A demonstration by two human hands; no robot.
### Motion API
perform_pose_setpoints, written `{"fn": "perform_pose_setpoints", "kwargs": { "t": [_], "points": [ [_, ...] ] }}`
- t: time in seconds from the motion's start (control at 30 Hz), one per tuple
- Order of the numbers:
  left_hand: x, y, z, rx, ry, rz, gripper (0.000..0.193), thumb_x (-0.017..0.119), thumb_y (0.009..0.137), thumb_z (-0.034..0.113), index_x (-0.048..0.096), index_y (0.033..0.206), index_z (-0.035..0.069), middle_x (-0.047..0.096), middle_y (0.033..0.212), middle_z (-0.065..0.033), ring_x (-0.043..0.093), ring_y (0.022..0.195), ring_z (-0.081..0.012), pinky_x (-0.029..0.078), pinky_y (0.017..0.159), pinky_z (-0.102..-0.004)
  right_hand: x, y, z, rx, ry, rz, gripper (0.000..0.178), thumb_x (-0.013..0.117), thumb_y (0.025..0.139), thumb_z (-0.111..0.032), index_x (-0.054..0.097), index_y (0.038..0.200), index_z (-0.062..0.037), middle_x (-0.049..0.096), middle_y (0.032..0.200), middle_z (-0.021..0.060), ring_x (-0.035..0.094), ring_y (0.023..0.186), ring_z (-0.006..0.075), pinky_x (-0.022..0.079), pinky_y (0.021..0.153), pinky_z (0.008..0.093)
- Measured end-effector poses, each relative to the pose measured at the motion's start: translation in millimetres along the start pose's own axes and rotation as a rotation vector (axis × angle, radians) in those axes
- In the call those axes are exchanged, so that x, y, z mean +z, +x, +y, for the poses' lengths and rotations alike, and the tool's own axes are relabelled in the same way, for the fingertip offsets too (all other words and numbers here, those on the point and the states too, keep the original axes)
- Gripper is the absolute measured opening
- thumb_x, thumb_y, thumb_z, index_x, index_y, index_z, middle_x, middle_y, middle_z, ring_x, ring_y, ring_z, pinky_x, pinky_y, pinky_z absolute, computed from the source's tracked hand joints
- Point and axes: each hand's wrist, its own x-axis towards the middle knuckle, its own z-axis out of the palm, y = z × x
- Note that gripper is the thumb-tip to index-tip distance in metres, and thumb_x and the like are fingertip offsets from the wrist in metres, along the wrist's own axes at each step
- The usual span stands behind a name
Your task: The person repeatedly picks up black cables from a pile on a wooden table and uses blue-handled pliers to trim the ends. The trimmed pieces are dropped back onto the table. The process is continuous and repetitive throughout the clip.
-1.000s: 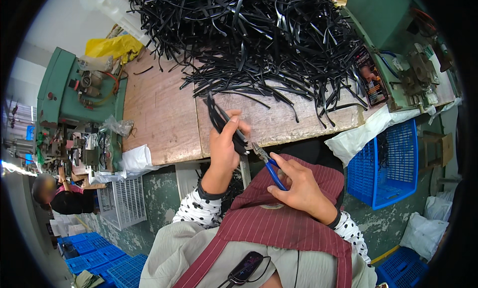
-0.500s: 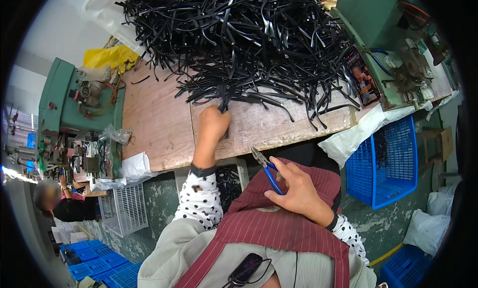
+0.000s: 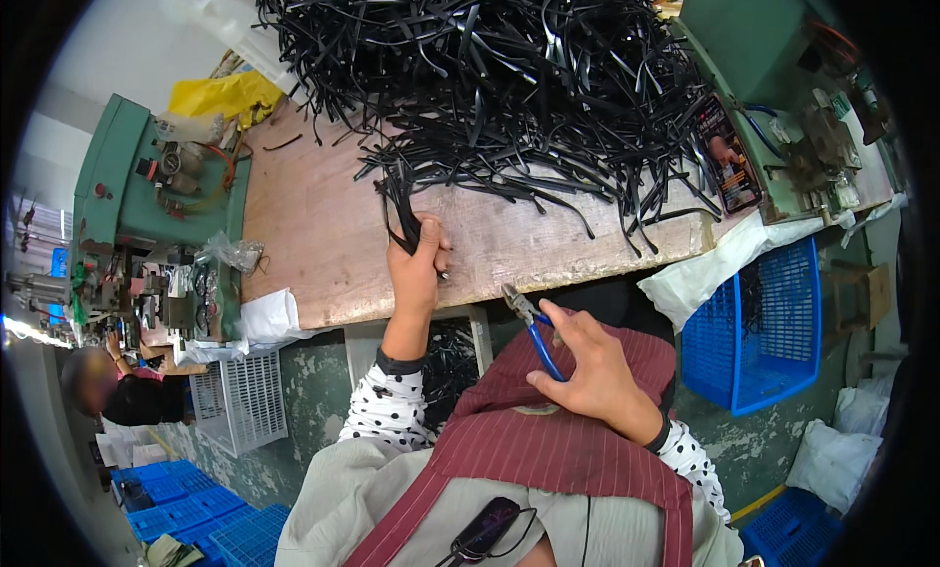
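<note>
My left hand [image 3: 416, 263] rests on the wooden workbench [image 3: 313, 244] near its front edge, fingers closed around a small bunch of black plastic strips [image 3: 401, 200] pulled from the large black heap [image 3: 509, 77] behind it. My right hand [image 3: 587, 376] is held over my lap below the bench edge and grips blue-handled cutting pliers [image 3: 529, 322], their jaws pointing up and left toward the bench. The two hands are apart.
A green machine [image 3: 157, 195] stands at the bench's left end, another green machine [image 3: 793, 87] at the right. A blue crate [image 3: 754, 332] and white bags sit right of my lap. A white wire basket [image 3: 230, 401] and another person [image 3: 117, 396] are lower left.
My left hand reached from near the pliers out to the heap, then drew back toward the bench edge with a bunch of strips. My right hand with the pliers stayed nearly still.
</note>
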Motion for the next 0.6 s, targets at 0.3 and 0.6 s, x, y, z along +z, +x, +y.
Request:
{"fn": "perform_pose_setpoints", "kwargs": {
  "t": [0.3,0.6],
  "points": [
    [11.1,-11.3,42.2,-0.519,-0.912,-0.689,0.035,0.039,0.104,0.040,0.047,0.093,0.008,0.046,0.067,0.0022,0.037,0.045,-0.0037,0.039,0.046,-0.0231,-12.8,17.2,-18.3,-0.250,-0.234,0.092,0.084,0.081,0.060,-0.020,0.050,0.137,-0.0097,0.053,0.096,0.0110,0.055,0.078,0.0267,0.048,0.063,0.0367],
    [12.6,-9.6,36.0,-0.597,-0.998,-0.930,0.037,0.040,0.103,0.043,0.044,0.093,0.008,0.044,0.064,0.0035,0.037,0.045,-0.0019,0.040,0.046,-0.0207,-21.8,15.3,-17.7,-0.297,-0.284,0.025,0.081,0.079,0.062,-0.019,0.051,0.137,-0.0091,0.050,0.091,0.0098,0.053,0.075,0.0257,0.047,0.061,0.0373]
  ]
}}
